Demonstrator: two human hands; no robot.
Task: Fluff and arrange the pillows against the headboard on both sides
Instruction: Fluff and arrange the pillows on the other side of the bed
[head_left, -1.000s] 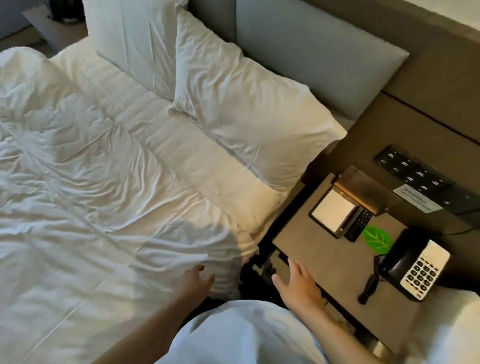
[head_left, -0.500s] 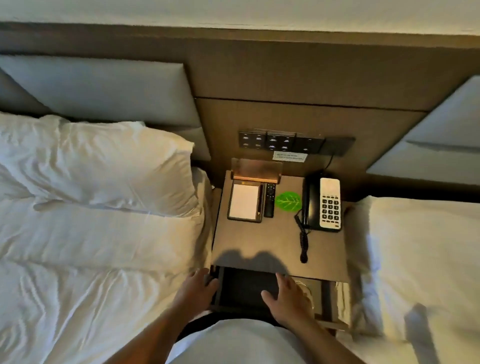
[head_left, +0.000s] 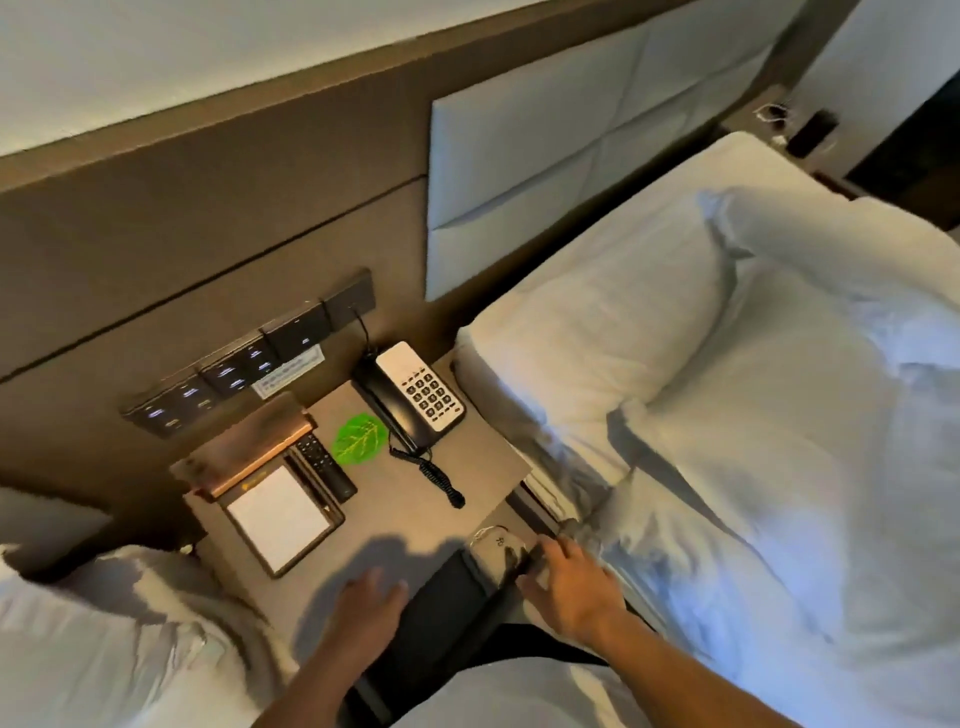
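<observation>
The pillow (head_left: 613, 332) lies flat and rumpled on the right bed, just below the headboard (head_left: 571, 156). Between the beds, a worktop (head_left: 467, 467) carries phone (head_left: 415, 400), notepad (head_left: 280, 514) and remote (head_left: 324, 467). Left hand (head_left: 369, 618) and right hand (head_left: 571, 582) hover near its front edge, fingers released, grasping nothing.

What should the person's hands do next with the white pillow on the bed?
Probably reach the right hand up to the white pillow on the right bed and lift it. It lies flat below the pale padded headboard, not propped up, and both the right and left hand are empty, low by the grey nightstand.
</observation>
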